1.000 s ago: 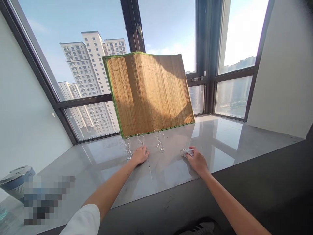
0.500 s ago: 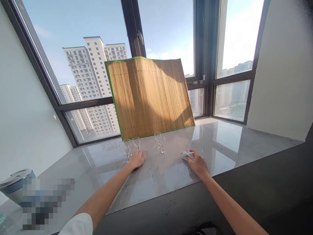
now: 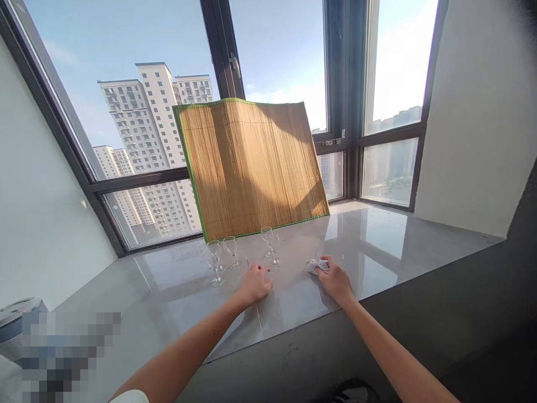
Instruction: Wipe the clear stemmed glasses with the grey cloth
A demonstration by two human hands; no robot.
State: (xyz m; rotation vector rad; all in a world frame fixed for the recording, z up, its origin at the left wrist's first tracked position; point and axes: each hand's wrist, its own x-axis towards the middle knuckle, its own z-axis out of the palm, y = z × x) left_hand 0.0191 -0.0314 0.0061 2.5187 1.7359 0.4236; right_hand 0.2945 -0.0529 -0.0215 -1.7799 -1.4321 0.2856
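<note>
My left hand (image 3: 257,284) is over the sill between two groups of small clear stemmed glasses, its fingers loosely bent and apart, with nothing visible in them. Left of it, one stemmed glass (image 3: 232,253) stands beside others, including a nearer glass (image 3: 217,275); they overlap in view. Just beyond my left hand on the right, another stemmed glass (image 3: 274,256) stands in front of a further glass (image 3: 265,239). My right hand (image 3: 338,281) is closed around a crumpled white cloth (image 3: 315,267), low over the tiles and right of the glasses.
A bamboo mat (image 3: 254,168) with green edging leans against the window behind the glasses. The glossy grey sill (image 3: 369,252) ends at a front edge near my forearms. At the far left stands a lidded container (image 3: 20,313), partly blurred out by pixels.
My left hand has moved right, from beside the left glasses towards the right-hand ones. My right hand still grips the cloth. The view has shifted slightly.
</note>
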